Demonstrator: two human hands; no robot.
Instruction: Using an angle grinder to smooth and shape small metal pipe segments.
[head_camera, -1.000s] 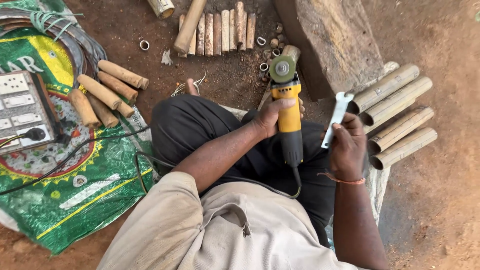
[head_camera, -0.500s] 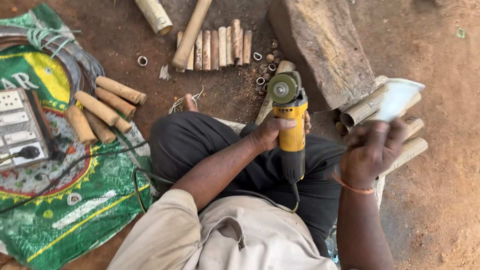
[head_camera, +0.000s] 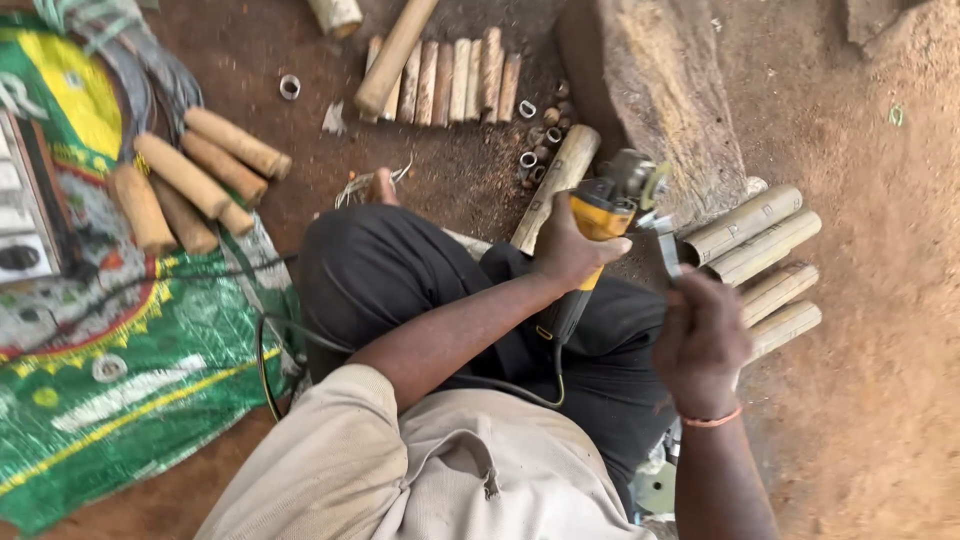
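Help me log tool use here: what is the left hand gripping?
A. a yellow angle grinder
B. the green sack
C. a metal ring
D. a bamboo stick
A, the left hand is closed around the body of the yellow grinder, while the right hand brings a small metal tool up to its head.

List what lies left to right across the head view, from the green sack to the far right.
Green sack → short wooden pieces on it → left hand on the yellow angle grinder → right hand → stacked bamboo lengths.
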